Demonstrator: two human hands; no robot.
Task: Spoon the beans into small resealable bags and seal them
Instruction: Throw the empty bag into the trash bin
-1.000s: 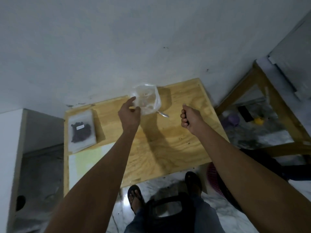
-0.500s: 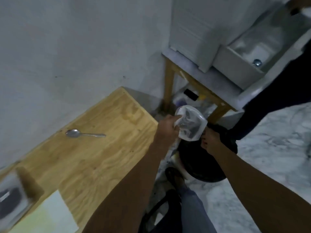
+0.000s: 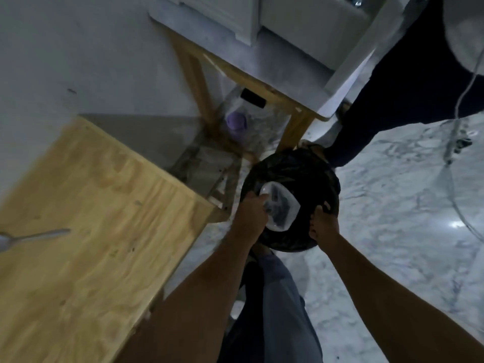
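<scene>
My left hand [image 3: 250, 214] grips a clear plastic container [image 3: 281, 209] by its near edge and holds it over the mouth of a black-lined bin [image 3: 309, 169] on the floor, right of the table. My right hand [image 3: 323, 225] clasps the bin's near rim and its black liner. A metal spoon [image 3: 34, 237] lies on the wooden table [image 3: 91, 231] at the far left edge of view. The bag of beans is out of view.
A second wooden table with grey boxes [image 3: 262, 64] stands behind the bin, with a purple-capped jug [image 3: 237, 121] under it. Another person's dark trouser leg [image 3: 392, 95] stands at the right. A cable [image 3: 455, 121] hangs over the marble floor [image 3: 392, 244].
I have turned right, away from the table. My left hand carried the container off the table and down over the bin. My right hand has taken hold of the bin's rim.
</scene>
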